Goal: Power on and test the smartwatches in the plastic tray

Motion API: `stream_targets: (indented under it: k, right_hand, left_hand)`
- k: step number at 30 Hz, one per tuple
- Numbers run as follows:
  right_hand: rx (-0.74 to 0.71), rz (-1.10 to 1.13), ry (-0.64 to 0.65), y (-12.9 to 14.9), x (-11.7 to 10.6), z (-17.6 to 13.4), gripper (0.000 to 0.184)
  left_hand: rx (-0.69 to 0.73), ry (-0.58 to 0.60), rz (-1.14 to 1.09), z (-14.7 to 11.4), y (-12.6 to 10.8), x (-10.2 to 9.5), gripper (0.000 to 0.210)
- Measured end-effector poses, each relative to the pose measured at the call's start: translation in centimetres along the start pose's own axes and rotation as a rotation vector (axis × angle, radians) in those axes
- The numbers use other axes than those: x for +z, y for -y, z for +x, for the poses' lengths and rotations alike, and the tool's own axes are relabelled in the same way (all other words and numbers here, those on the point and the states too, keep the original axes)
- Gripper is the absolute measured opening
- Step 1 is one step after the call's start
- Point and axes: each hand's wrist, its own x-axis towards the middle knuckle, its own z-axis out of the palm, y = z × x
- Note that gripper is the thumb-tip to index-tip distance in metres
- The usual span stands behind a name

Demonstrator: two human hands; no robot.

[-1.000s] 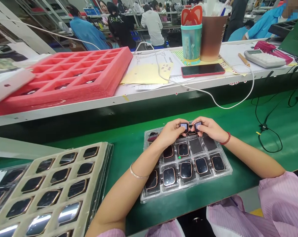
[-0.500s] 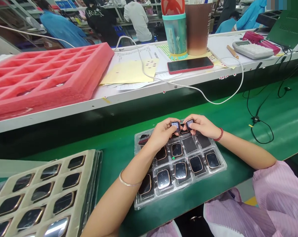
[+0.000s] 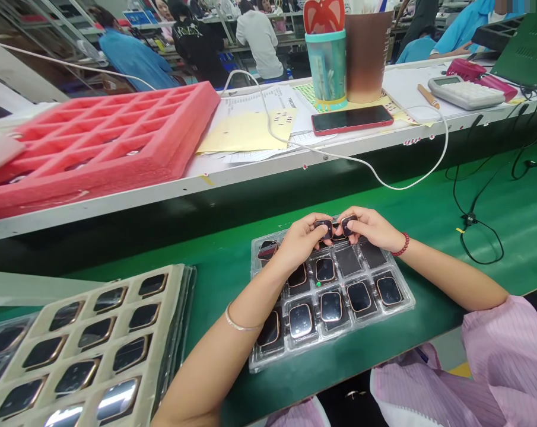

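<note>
Both hands are raised over the far edge of a clear plastic tray (image 3: 408, 301). My left hand (image 3: 301, 240) pinches a smartwatch body (image 3: 323, 228) without a strap, thumb on its dark screen. In my right hand (image 3: 371, 228) is a second smartwatch body (image 3: 349, 224), gripped between thumb and fingers, its screen dark too. The two watches are side by side with a small gap. Beneath them, several gold-rimmed watch bodies (image 3: 331, 306) lie in the tray's pockets; two pockets on the right side show only dark bottoms (image 3: 348, 261). Part of the tray is hidden by my left forearm.
Left of me stands a cream foam tray (image 3: 172, 290) holding more watch bodies, stacked on clear trays. On the raised shelf are a red foam tray (image 3: 170, 160), a phone (image 3: 352, 120), cups (image 3: 328, 68) and a calculator (image 3: 466, 93). A white cable (image 3: 370, 169) hangs over the shelf edge.
The screens of both held watches showed lit square codes and are now dark. Both hands keep their grip in nearly the same place. The whole view has shifted slightly.
</note>
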Motion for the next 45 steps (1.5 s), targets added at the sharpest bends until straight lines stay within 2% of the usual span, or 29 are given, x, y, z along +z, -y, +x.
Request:
stream_targets:
  k: [3,5,10,16,22,28,32,33,35,37,39,42,45]
  right_hand:
    - [-0.016,-0.016,0.01,-0.09,-0.01,-0.03,0.027]
    - [-0.029,-0.048,0.01,-0.1,0.06,-0.05,0.022]
    - [-0.044,-0.071,0.009,0.01,0.2,-0.03,0.044]
    - [0.032,-0.029,-0.011,0.04,0.05,-0.02,0.025]
    - [0.011,-0.037,0.023,0.22,0.14,-0.11,0.039]
    - [0.036,-0.036,0.024,0.24,0.11,-0.1,0.037]
    - [0.031,-0.013,0.042,0.18,0.06,-0.18,0.041]
    - [0.035,-0.005,0.044,0.18,0.05,-0.19,0.036]
    - [0.045,0.029,0.03,0.18,0.04,-0.19,0.022]
    - [0.049,0.062,0.004,0.18,0.06,-0.15,0.021]
    - [0.044,0.059,-0.011,0.19,0.09,-0.13,0.022]
    - [0.029,0.015,-0.002,0.25,0.12,-0.16,0.036]
    - [0.048,0.038,-0.003,0.34,0.09,-0.21,0.024]
  left_hand:
    - [0.018,0.005,-0.013,0.08,0.29,-0.02,0.032]
    - [0.023,0.011,-0.024,0.19,0.55,0.0,0.03]
    - [0.084,-0.024,-0.059,0.38,1.01,0.14,0.042]
    - [0.036,-0.036,-0.027,0.24,0.63,0.18,0.024]
    - [0.012,-0.043,-0.047,0.33,0.76,0.2,0.046]
    - [0.08,-0.064,-0.046,0.2,0.7,0.13,0.028]
    - [0.074,-0.078,-0.062,0.14,0.67,0.12,0.051]
    - [0.066,-0.073,-0.063,0.13,0.65,0.12,0.05]
    - [0.035,-0.055,-0.059,0.12,0.58,0.13,0.032]
    - [0.003,-0.052,-0.056,0.1,0.5,0.13,0.025]
    - [-0.003,-0.066,-0.059,0.08,0.46,0.14,0.03]
    - [0.021,-0.058,-0.055,0.06,0.48,0.17,0.049]
    - [0.033,-0.027,-0.054,0.01,0.47,0.21,0.029]
